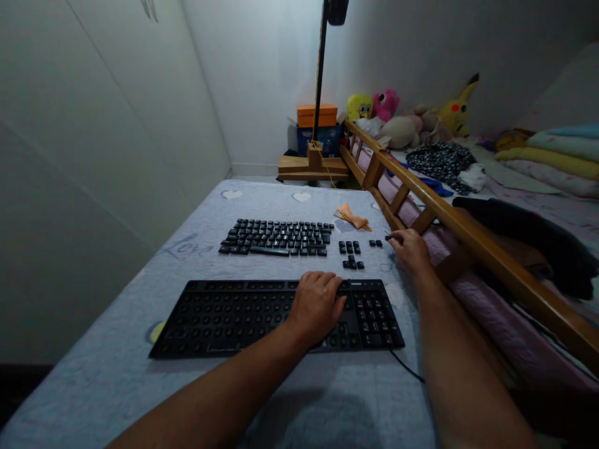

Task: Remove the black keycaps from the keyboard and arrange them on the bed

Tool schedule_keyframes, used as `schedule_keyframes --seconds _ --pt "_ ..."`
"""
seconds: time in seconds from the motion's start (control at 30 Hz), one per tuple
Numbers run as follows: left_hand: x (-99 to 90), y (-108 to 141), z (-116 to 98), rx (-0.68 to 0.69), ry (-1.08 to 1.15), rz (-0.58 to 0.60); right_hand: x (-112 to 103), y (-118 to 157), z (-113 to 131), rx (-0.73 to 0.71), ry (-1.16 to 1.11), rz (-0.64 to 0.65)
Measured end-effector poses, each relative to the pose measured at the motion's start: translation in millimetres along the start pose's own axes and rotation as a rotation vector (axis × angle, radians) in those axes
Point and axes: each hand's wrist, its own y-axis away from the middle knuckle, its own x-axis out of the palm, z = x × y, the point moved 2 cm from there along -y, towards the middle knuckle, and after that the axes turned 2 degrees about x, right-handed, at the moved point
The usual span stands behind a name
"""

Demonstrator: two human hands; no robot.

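The right hand [408,249] pinches a small dark piece [389,237], loose keys [278,237] and an orange bundle [353,216] to its left, bed rail [437,199] close on its right; the left hand [317,305] rests half-open on the keyboard [262,312].

Bed rail [423,182] blocks R hand's [412,251] right; free strip btwn keyboard [262,315] & keycaps [281,237].

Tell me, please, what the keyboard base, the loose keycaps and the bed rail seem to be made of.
Keyboard base: probably hard plastic, black and mostly matt, with a moulded-looking frame.
Loose keycaps: likely black plastic, glossier, as their tops catch light.
Bed rail: apparently varnished wood, from its brown colour and sheen.
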Motion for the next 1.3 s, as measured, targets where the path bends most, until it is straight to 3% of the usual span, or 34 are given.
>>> schedule_keyframes --seconds 0.27,1.3 --pt "-0.8 -1.1 -0.6 -0.005 0.021 0.038 17.1 1.2 -10.1 0.01 0.043 0.01" --pt "0.0 -0.3 0.7 -0.001 0.031 0.041 29.2 1.6 -16.2 0.008 0.069 0.034"
